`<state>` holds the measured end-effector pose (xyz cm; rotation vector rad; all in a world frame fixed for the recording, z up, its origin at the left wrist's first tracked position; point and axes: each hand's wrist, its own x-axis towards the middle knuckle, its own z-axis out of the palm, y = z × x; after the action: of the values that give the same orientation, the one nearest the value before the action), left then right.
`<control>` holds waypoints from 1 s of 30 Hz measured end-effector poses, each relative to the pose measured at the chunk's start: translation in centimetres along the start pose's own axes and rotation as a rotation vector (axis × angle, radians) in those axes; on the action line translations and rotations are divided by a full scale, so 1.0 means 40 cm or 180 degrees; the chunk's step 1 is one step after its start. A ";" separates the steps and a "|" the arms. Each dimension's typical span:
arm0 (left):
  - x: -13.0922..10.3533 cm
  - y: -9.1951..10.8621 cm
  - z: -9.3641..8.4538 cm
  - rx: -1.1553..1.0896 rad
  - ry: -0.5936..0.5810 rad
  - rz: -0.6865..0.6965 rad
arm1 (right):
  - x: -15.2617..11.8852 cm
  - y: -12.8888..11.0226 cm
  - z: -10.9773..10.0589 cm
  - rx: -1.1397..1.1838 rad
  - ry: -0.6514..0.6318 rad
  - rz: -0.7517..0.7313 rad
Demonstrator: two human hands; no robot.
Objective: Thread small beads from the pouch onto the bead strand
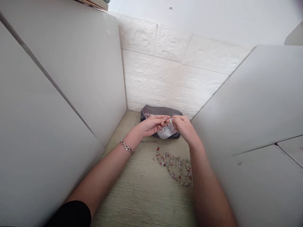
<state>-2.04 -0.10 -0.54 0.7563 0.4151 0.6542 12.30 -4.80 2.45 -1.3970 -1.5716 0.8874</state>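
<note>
An open dark pouch (162, 111) with many small pink and pale beads inside stands against the wall. Above its opening, my left hand (155, 124) has its thumb and index finger pinched together; what they hold is too small to make out. My right hand (181, 123) is closed close beside the left fingertips, and its contents are hidden. Below the hands, a long string of pale, pink and red beads (174, 176) lies in loose loops on the greenish wood-grain surface, one end running left toward my left wrist.
White panels (94, 63) rise on the left, and more white panels (255, 94) on the right. A white brick-pattern wall (151, 69) closes off the back. The greenish surface (137, 195) stretches between them.
</note>
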 end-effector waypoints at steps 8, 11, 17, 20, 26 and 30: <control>0.001 0.001 0.005 0.0160 0.0065 0.0017 | -0.003 -0.007 -0.001 -0.0150 -0.0092 0.0072; 0.002 0.001 0.007 0.0205 0.0039 0.0031 | -0.003 -0.009 -0.001 -0.0253 -0.0042 0.0067; 0.005 -0.003 0.006 0.0248 0.0137 0.0111 | -0.005 -0.019 0.004 -0.0549 -0.0067 0.0075; 0.006 -0.006 0.004 0.0287 0.0182 0.0127 | -0.008 -0.026 0.006 -0.0790 -0.0153 0.0040; 0.007 -0.008 0.013 0.0618 0.0390 0.0140 | -0.013 -0.021 0.009 -0.1404 0.0197 -0.0151; 0.008 -0.009 0.019 0.0993 0.0573 0.0277 | -0.009 -0.013 0.007 -0.1560 0.0276 -0.0239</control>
<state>-1.24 -0.46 -0.35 1.0193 0.6620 0.7516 11.85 -5.23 2.77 -1.6700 -1.8366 0.3997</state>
